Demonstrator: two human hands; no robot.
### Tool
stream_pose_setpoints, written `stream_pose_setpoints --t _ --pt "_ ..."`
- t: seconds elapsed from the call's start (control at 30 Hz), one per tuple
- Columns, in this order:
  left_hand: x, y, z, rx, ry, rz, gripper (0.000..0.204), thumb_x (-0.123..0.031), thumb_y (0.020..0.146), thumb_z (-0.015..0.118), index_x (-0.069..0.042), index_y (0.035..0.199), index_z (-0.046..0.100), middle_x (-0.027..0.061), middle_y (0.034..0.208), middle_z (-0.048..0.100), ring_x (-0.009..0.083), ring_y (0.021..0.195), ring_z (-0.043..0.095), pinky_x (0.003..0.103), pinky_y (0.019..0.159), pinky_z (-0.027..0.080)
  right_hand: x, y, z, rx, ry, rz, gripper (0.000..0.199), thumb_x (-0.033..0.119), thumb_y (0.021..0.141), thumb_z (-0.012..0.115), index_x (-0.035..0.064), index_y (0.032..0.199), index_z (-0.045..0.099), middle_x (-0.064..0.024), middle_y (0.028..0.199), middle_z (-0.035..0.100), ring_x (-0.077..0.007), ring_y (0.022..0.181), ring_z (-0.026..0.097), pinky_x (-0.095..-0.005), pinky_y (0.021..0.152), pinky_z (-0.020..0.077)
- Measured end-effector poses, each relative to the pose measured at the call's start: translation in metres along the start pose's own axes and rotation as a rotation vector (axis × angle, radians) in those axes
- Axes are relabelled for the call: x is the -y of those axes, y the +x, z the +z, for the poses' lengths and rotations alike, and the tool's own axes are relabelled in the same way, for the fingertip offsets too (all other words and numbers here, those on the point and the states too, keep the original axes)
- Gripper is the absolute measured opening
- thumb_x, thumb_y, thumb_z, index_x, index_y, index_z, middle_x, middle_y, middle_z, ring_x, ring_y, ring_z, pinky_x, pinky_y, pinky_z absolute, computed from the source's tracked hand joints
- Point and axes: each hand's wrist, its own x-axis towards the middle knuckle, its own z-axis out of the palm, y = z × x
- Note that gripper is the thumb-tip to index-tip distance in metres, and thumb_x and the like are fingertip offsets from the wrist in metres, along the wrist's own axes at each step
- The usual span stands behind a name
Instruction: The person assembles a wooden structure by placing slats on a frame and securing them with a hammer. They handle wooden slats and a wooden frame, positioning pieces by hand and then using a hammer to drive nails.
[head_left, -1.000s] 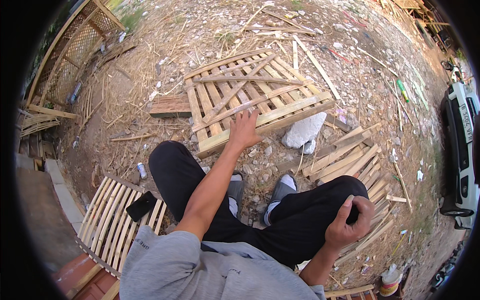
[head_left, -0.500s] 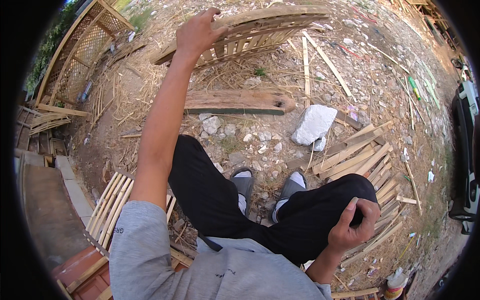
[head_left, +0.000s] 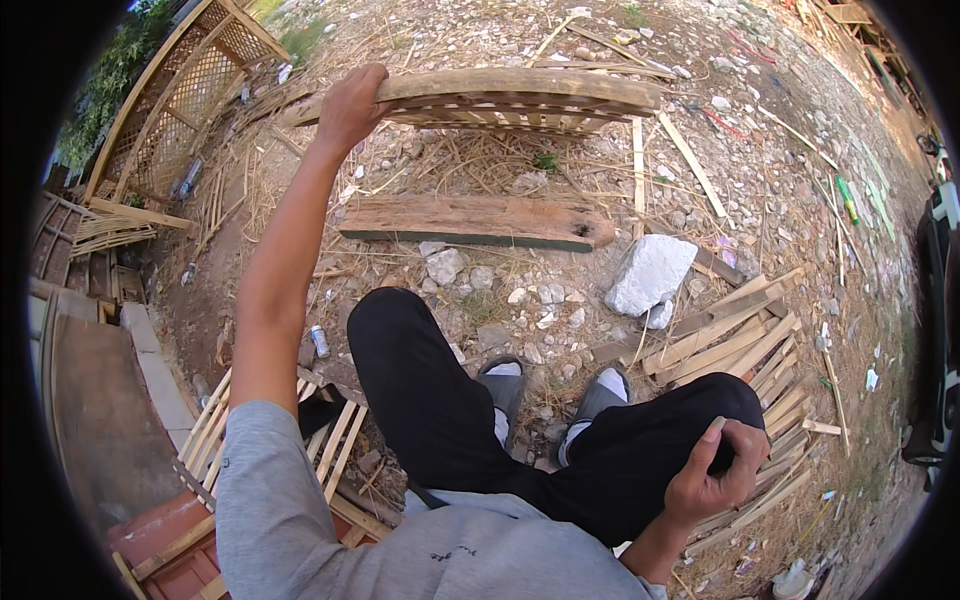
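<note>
On the stony, straw-littered ground [head_left: 560, 310] in front of the seated person, the largest thing is a slatted wooden pallet [head_left: 500, 100], tipped up on edge so that only its top board and the ends of its slats show; it stands toward the far side of the ground, with dry stalks beneath it. The left hand [head_left: 350, 105] reaches out at arm's length and grips the pallet's near-left corner, fingers curled over the top board and thumb behind. Just nearer than the pallet, a weathered plank [head_left: 475, 222] lies flat, running left to right, apart from the pallet's lower edge. Near the ground's right edge a heap of thin wooden slats [head_left: 740, 340] fans out beside the person's right knee. To the left of the person another slatted panel [head_left: 225, 425] lies flat, partly under the left arm. A pale chunk of stone [head_left: 650, 275] sits between the plank's right end and the slat heap, touching one of the slats. The right hand [head_left: 712, 480] rests on the right knee, fingers loosely curled with nothing visibly in them. A small can [head_left: 320, 341] lies on the dirt just beside the left thigh
</note>
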Motion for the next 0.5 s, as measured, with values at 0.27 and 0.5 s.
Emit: stream_pose_setpoints --t 0.27,0.5 --pt "-0.04 0.062 -0.052 0.395 0.06 -0.197 0.039 -0.026 0.08 0.072 -0.004 0.107 0.054 0.0139 0.097 0.065 0.0312 0.09 0.064 0.044 0.072 0.052 0.007 -0.005 0.002 0.013 -0.055 -0.069 0.004 0.001 0.078 0.061 0.0012 0.081 0.057 -0.0082 0.074 0.058 -0.0239 0.072 0.05 -0.0358 0.074 0.0368" --pt "-0.014 0.097 -0.139 0.239 -0.023 -0.359 0.054 -0.045 0.086 0.045 0.002 0.103 0.065 0.0281 0.104 0.063 0.0412 0.101 0.06 0.047 0.083 0.048 0.002 -0.016 -0.002 -0.046 -0.007 -0.037 0.006 0.003 0.087 0.059 -0.0036 0.086 0.06 -0.0097 0.08 0.058 -0.0242 0.077 0.053 -0.0359 0.07 0.0425"
